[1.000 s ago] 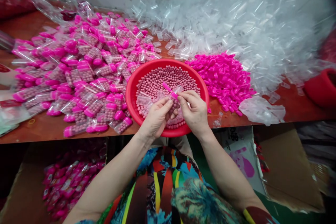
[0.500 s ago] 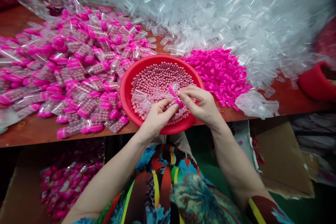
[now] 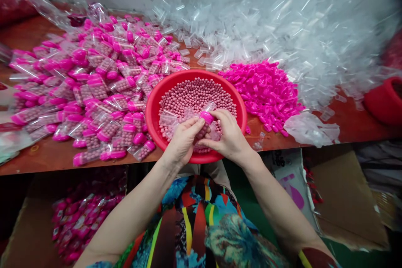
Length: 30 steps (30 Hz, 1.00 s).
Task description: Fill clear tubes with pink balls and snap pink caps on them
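A: Head view, status on the grip?
B: Left hand (image 3: pixel 184 139) pinches the pink-capped container (image 3: pixel 206 117) between thumb and fingers, just above the red bowl (image 3: pixel 153 113), centre frame. Right hand (image 3: pixel 229 136) has its fingertips at the cap's right end, thumb curved lower down. Can't tell if that thumb presses anything.
A: Cap seated?
B: Can't tell, fingers cover the joint.
A: Failure modes?
B: Cap pops, if it sits skewed and gets pushed off-centre. Container slips, if the left pinch is light on smooth plastic. Either way it likely drops into the pink beads (image 3: pixel 194 92) below.
A: Surroundings?
B: Clear containers (image 3: pixel 168 119) lie on the beads, left part of the bowl. Capped, bead-filled containers (image 3: pixel 103 88) heap left of frame. Loose pink caps (image 3: pixel 270 96) right of the bowl, touching clear empties (image 3: pixel 282 33) upper right. Those two heaps could mix if an arm sweeps wide.
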Available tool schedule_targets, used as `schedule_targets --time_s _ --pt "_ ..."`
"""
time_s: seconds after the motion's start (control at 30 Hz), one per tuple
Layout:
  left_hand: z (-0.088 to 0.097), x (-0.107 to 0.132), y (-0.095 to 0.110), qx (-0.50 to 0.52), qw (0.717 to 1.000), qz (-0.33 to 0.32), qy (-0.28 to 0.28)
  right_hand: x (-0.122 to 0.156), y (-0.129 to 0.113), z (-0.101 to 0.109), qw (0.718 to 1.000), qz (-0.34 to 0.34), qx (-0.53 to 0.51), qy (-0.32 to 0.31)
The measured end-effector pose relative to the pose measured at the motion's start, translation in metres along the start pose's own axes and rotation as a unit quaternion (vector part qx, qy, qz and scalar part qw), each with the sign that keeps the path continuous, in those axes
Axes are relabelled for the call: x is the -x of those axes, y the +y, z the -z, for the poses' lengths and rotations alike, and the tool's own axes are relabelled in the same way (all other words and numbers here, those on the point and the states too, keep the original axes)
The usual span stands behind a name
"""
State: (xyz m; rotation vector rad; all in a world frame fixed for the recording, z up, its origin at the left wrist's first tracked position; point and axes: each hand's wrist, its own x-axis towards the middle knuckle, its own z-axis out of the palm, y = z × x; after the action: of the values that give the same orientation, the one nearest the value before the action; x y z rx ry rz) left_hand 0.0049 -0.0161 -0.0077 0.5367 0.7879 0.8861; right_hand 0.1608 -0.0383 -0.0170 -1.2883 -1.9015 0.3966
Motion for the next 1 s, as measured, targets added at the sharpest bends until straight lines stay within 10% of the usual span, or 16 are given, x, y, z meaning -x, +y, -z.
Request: schedule_targets --time_s 0.2,0.67,1.0 --pt "-0.001 0.003 -0.004 -0.007 0.999 -0.036 0.000 0.002 -0.004 -0.027 0.991 0.051 0.084 0.091" --pt "0.000 -0.001 -0.021 -0.200 0.961 -0.178 0.070 -0.003 -0.006 -0.022 0.980 0.032 0.195 0.036" --pt "-0.004 -0.004 -0.023 -0.226 0.954 -0.161 0.116 -0.007 -0.007 -0.027 0.969 0.024 0.246 0.003"
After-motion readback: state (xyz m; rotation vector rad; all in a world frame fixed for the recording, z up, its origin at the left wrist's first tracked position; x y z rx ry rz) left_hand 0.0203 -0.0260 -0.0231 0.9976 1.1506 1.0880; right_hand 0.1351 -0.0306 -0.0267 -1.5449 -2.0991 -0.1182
